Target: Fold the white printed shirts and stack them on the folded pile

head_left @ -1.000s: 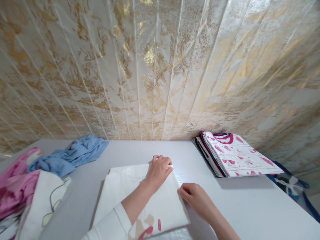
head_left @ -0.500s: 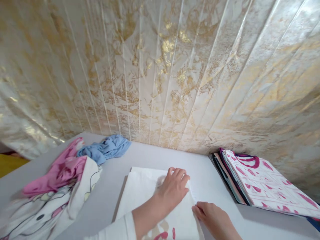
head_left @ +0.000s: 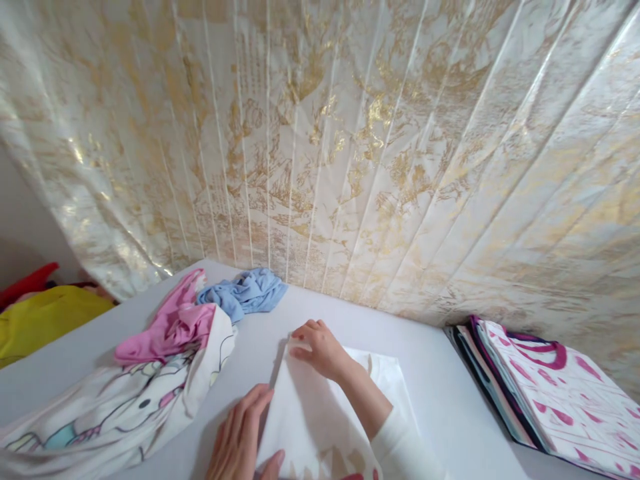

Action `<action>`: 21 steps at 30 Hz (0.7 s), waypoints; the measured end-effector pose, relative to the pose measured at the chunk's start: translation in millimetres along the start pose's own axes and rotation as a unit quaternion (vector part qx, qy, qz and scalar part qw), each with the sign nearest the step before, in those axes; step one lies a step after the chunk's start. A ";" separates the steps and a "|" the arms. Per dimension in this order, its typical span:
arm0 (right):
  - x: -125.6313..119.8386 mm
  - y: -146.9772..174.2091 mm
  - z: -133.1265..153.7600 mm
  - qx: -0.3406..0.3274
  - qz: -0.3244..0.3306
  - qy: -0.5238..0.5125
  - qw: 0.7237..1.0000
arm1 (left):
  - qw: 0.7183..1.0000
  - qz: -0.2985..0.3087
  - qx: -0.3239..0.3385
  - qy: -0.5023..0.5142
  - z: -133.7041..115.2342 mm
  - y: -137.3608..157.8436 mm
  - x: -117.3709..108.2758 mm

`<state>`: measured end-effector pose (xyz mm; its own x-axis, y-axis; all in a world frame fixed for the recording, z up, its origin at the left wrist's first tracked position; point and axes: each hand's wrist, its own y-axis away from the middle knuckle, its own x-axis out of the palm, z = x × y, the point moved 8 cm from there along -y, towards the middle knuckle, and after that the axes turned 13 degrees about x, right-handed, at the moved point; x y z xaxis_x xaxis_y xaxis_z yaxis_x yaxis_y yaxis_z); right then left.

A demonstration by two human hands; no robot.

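Note:
A white garment (head_left: 300, 413) with a pink and beige print near its lower end lies partly folded on the white table. My right hand (head_left: 323, 350) reaches across it to the far left corner, with bent fingers and thumb on the cloth there. Along the left edge rests my left hand (head_left: 243, 433), fingers stretched out and thumb spread towards the fabric. Part of the garment's right side is hidden behind my right forearm and its white sleeve.
On the left lie a crumpled pink and white printed cloth (head_left: 170, 327) and a crumpled blue cloth (head_left: 250, 293). A stack of folded clothes (head_left: 565, 387) stands at the right. A gold-patterned curtain (head_left: 325, 147) hangs behind the table (head_left: 425, 360). Yellow fabric (head_left: 55, 320) shows beyond the left edge.
My right hand has moved from the garment's right edge to its far left corner, and the cloth's shape has changed. My left hand has left the top and gone to the left edge. The view has shifted left.

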<state>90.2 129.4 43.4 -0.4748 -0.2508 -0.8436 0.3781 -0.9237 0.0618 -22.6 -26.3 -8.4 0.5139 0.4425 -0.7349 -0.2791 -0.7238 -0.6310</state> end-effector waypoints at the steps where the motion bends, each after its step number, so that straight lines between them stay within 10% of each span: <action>1: 6.0 -7.9 1.3 0.001 0.010 -0.001 1.000 | 1.000 -0.007 -0.014 -0.001 1.6 0.8 1.2; 11: -4.5 15.0 -0.6 -0.023 0.135 -0.225 0.965 | 0.997 0.016 -0.036 0.064 -2.4 -8.7 -1.8; 21: 16.6 -10.8 -6.2 0.041 -0.031 0.036 0.998 | 0.997 0.076 -0.007 0.030 0.5 -8.6 3.8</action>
<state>83.2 137.1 25.5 -0.4358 -0.1736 -0.8831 0.2827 -0.9580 0.0488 -18.7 -18.2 -5.9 0.5152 0.2951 -0.8047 -0.3460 -0.7874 -0.5102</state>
